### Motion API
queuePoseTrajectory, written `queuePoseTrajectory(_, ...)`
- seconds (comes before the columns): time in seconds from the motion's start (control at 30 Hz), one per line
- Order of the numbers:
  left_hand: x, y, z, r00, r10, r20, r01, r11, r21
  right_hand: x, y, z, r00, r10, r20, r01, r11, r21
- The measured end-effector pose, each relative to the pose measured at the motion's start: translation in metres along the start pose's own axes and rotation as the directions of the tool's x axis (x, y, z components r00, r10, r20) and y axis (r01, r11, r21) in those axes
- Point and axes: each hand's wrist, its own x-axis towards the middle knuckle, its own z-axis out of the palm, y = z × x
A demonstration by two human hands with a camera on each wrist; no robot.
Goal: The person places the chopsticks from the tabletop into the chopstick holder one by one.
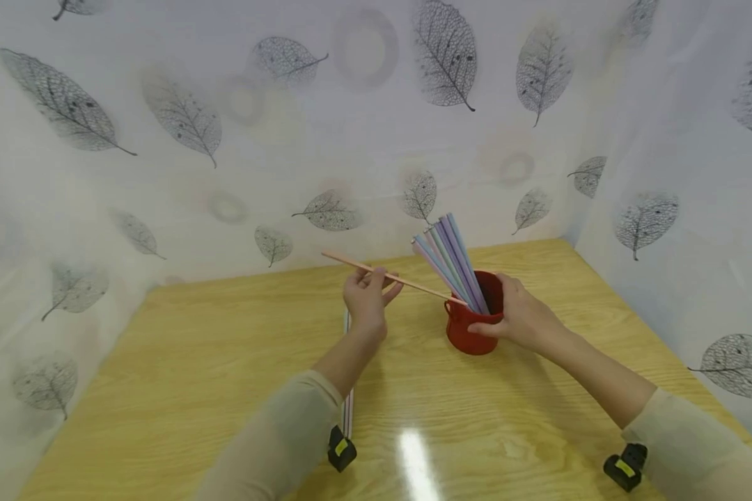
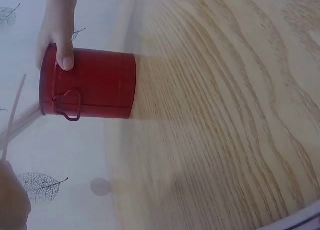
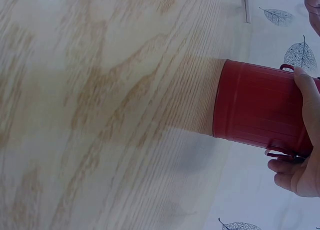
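Note:
In the head view my left hand (image 1: 366, 300) pinches a thin orange straw (image 1: 346, 261) between thumb and fingers. The straw slants down to the right, its lower end overlapping the bucket's opening. A small red metal bucket (image 1: 470, 339) with side loops stands upright on the table. Several pastel blue, green and purple straws (image 1: 456, 254) lean to the left inside it. My right hand (image 1: 529, 316) grips the bucket's right side, thumb across the front near the rim. The right wrist view shows its fingers (image 3: 284, 181) around the bucket wall (image 3: 257, 104) beside a loop.
More straws (image 1: 349, 410) lie on the wooden table (image 1: 213, 362), partly hidden under my left forearm. A pale cloth (image 1: 363, 139) printed with grey leaves hangs behind the table and along its sides. Black wrist devices (image 1: 341, 449) show at both sleeves.

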Motion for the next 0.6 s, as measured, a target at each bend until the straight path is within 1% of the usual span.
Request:
queuePoseTrajectory(0.1, -0.002, -0.002, 0.004, 1.000, 0.004, 0.002, -0.004, 1.000, -0.006, 0.001, 0.001, 0.001, 1.000, -0.003, 0.000, 0.003, 1.000, -0.005)
queuePoseTrajectory(0.33, -0.006, -0.010, 0.013, 0.999, 0.039, 0.016, -0.040, 0.999, 0.027, 0.003, 0.002, 0.003, 1.000, -0.018, -0.011, 0.018, 1.000, -0.004)
queuePoseTrajectory(0.5, -0.005, -0.017, 0.017, 0.997, 0.072, 0.018, -0.072, 0.997, 0.009, 0.003, 0.003, 0.003, 1.000, -0.026, -0.012, 0.026, 1.000, 0.007)
queuePoseTrajectory(0.6, -0.005, -0.018, 0.021, 0.997, 0.078, 0.011, -0.078, 0.997, -0.001, 0.002, 0.004, 0.003, 1.000, -0.024, -0.012, 0.024, 1.000, 0.004)
